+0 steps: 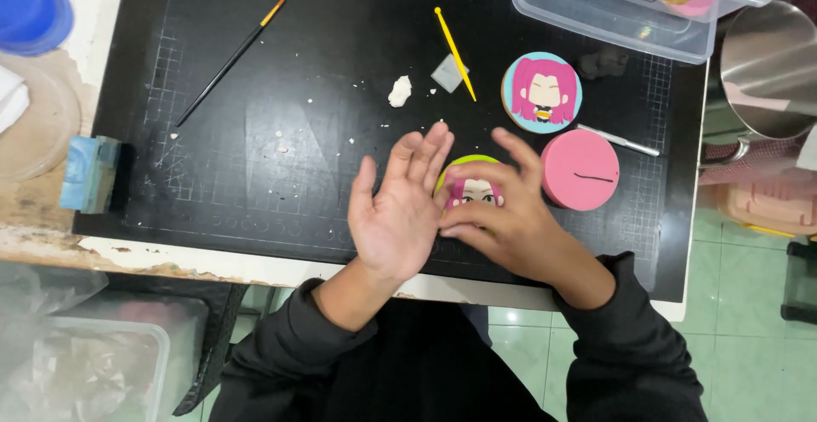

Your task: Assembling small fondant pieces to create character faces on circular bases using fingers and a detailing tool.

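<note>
While hands [451,205] cup the green-rimmed disc [471,185], mat [281,65] leftward lies open.

Sleeves: dark charcoal, long, loose fabric, bunched at both wrists
Left hand [393,218]: bare, no rings or watch
Right hand [502,218]: bare, no gloves
Torso: same dark garment

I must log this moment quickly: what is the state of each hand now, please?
Left hand: open, palm up, holding nothing.
Right hand: fingers curled on the green-rimmed round disc, touching it.
</note>
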